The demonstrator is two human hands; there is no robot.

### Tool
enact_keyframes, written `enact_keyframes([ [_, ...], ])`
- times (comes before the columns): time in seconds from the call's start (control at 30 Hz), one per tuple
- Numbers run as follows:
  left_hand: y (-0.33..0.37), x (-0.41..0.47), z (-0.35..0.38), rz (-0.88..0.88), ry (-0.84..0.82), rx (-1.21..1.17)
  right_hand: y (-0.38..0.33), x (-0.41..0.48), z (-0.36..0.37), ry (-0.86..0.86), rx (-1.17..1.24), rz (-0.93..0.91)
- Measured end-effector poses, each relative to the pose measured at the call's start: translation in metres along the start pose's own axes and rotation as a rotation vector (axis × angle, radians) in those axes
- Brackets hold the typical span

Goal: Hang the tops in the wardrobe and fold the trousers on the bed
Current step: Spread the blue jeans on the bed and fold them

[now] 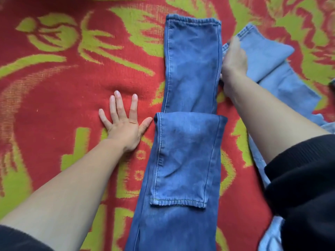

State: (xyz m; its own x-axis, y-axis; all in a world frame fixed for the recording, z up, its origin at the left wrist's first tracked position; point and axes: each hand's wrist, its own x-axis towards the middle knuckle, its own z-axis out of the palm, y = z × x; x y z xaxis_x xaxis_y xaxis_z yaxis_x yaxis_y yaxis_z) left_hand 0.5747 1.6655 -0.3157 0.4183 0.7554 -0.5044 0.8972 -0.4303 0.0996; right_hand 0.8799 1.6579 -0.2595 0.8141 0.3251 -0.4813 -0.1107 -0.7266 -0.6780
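1. Dark jeans [190, 69]: they lie flat in the middle of the bed. Their long axis runs straight away from me, near end out of view below. One hem end [181, 201] is folded back toward me and lies on top of the strip. Another hem sits at the far end.
2. Light jeans [268, 57]: a loose, crumpled second pair just right of the dark pair. They trail toward me under my right arm and are not yet folded.
3. Left hand [125, 127]: fingers spread, palm flat on the blanket [54, 87] and holding nothing. It is left of the dark jeans, with the thumb tip just beside the fold edge.
4. Right hand [233, 60]: it rests on the light jeans near their hem, beside the far right edge of the dark pair. It is blurred, so I cannot tell whether the fingers pinch the cloth or only press it.
5. Key relation: the dark jeans lie between my hands. The left hand is nearer their fold, and the right is busy with the other pair. I judge the next fold runs along that long axis, and it would need the right hand brought back across.
6. Surface: a fleecy red blanket with green figures, soft enough to dent under my palm.
7. Room: nothing but blanket shows, no wardrobe and no tops. Black sleeves [304, 178] are pushed up both arms.
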Motion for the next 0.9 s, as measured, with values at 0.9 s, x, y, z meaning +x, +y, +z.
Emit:
enact_keyframes([
  [0.9, -0.002, 0.003, 0.008, 0.010, 0.100, 0.030, 0.179, -0.165, -0.006, -0.286, -0.759, -1.393],
])
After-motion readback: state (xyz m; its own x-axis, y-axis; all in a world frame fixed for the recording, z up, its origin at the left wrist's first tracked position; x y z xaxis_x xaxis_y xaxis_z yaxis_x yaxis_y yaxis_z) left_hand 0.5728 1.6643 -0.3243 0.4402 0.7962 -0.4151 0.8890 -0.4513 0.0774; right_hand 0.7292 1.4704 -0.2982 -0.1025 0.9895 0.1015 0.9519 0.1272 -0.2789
